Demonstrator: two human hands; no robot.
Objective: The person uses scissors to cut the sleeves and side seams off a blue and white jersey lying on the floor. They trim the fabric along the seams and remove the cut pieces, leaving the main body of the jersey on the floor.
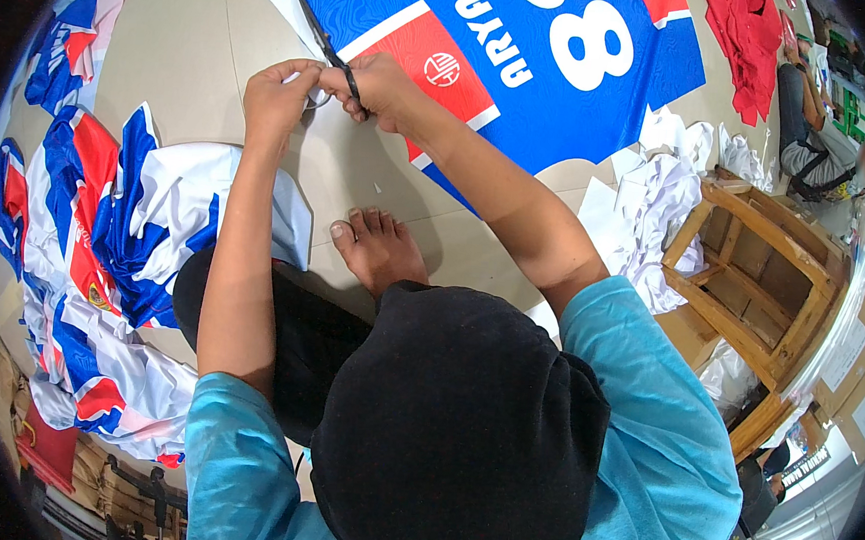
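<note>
My right hand [385,88] is closed on a pair of scissors [321,33] with black handles, its dark blades pointing up and to the left. The blades lie along the white margin [288,11] of a blue jersey panel [568,129], which is spread on the floor and printed in white with a red block. Right beside the scissors' handles, my left hand [276,104] pinches a bit of white material at that margin. How far the blades are parted cannot be made out.
Loose blue, red and white jersey pieces [172,187] lie heaped at the left. Crumpled white scraps [647,210] and a wooden stool [733,341] are at the right. Red cloth [747,51] lies far right, near a seated person [841,163]. My bare foot [384,252] is below the panel.
</note>
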